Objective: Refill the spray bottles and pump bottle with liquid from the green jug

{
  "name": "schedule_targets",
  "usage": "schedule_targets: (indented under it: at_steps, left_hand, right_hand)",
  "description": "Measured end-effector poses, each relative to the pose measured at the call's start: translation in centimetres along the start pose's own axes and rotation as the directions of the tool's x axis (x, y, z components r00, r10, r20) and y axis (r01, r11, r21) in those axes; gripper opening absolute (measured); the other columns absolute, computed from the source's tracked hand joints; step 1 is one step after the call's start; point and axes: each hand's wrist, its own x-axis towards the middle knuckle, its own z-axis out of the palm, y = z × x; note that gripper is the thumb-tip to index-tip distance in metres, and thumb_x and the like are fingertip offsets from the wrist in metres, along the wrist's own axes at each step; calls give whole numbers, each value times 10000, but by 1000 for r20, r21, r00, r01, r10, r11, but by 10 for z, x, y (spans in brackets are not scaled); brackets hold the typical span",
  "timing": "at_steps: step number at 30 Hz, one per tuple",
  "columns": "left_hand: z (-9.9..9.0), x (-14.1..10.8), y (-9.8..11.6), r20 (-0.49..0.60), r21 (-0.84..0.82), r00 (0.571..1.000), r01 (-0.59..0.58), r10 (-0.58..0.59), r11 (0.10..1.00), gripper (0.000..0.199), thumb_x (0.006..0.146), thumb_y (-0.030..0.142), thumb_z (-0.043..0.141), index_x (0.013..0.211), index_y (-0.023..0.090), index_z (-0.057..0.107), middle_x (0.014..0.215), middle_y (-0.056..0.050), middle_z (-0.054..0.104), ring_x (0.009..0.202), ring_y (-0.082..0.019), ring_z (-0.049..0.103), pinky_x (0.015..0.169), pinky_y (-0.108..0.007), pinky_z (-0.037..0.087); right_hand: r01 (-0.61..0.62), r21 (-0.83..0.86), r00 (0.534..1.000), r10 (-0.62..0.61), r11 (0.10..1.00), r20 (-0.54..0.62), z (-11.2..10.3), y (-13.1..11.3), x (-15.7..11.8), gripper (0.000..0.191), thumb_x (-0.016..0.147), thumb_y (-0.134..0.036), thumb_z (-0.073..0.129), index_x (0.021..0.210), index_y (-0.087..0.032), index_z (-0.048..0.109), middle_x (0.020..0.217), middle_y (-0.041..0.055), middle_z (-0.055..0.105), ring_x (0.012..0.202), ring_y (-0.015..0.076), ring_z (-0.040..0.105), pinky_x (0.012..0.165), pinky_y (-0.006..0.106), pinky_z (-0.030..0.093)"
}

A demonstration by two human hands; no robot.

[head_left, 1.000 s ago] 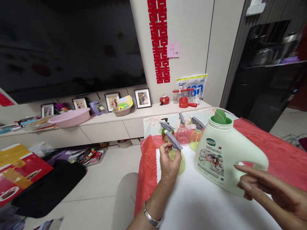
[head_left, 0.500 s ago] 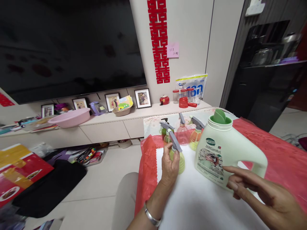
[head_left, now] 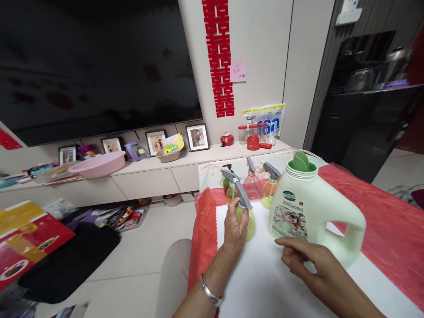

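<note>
My left hand [head_left: 234, 232] is wrapped around the neck of a yellow spray bottle [head_left: 251, 226] with a grey trigger head, standing upright on the white sheet [head_left: 265, 274]. In front of the pale green detergent jug [head_left: 318, 194], my right hand [head_left: 306, 260] hangs with its index finger stretched out and the others loosely bent, holding nothing. The jug stands upright, its mouth uncapped and a green spout showing inside. Behind the held bottle are a pink spray bottle [head_left: 252, 187], an orange-and-yellow one [head_left: 269, 191] and a green one [head_left: 232, 191].
A red plastic cover [head_left: 205, 238] lies under the white sheet on the table. Beyond it, a low cabinet [head_left: 142, 181] carries framed photos, a pink basin [head_left: 99, 164], red-lidded jars [head_left: 243, 134] and a red pot [head_left: 227, 139]. A box [head_left: 29, 238] stands at floor level, left.
My right hand has moved left from the jug's side to in front of its lower label. My left hand keeps its grip on the yellow spray bottle.
</note>
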Motion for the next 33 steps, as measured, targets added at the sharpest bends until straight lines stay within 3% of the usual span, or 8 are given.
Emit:
schedule_targets:
  at_steps: [3,10,17,22,25,28,33]
  left_hand:
    - [-1,-2,-3,29,27,999,-19,18,999,398,831,298,697,1216,286,594,1188,-54,680,1141,-253,619,1013,-412,455]
    - [-3,-7,-11,138,184,982,-157,132,970,762,659,148,784,1343,269,469,1261,-96,621,1172,-283,604,1039,-455,459]
    - [-3,-13,-10,61,166,997,-63,54,984,737,638,146,758,1310,282,488,1224,-74,615,1152,-287,600,1025,-472,468]
    - [-2,-31,17,141,125,990,9,-27,992,745,618,150,750,1304,261,483,1270,-94,592,1191,-309,574,1050,-474,454]
    - [2,-55,31,253,96,967,-8,-17,995,822,621,125,716,1377,245,417,1242,-84,589,1153,-284,589,1011,-449,493]
    - [8,-77,37,273,66,960,-86,65,994,795,635,116,679,1373,257,418,1180,-59,598,1074,-256,612,940,-424,537]
    - [16,-88,38,192,118,911,-391,365,913,642,707,146,678,1300,258,462,1027,-45,630,912,-222,619,772,-351,570]
  right_hand:
    - [-9,-11,1000,10,1000,17,3,4,0,395,998,-480,456,1194,-190,639,816,11,607,746,133,601,699,234,498]
    - [-17,-21,999,18,1000,27,3,6,1,433,1000,-505,445,1193,-162,626,814,13,591,746,125,585,724,234,494]
    - [-8,-32,999,9,999,32,2,2,1,400,1009,-458,441,1217,-174,631,859,16,620,768,119,610,727,219,507]
    - [112,-91,987,-121,990,-109,-3,-2,2,337,1006,-443,500,1179,-202,660,930,16,648,808,102,640,744,170,538]
    - [255,-177,925,-293,950,-240,-8,-8,2,248,996,-390,573,1180,-246,658,1046,2,652,836,76,652,755,113,547]
    - [349,-235,868,-407,907,-283,-10,-18,1,248,992,-345,596,1227,-273,627,1152,-2,635,887,67,660,773,86,549]
    - [420,-272,852,-479,866,-211,-7,-27,2,365,1019,-326,550,1380,-288,522,1263,24,606,1105,108,631,887,113,543]
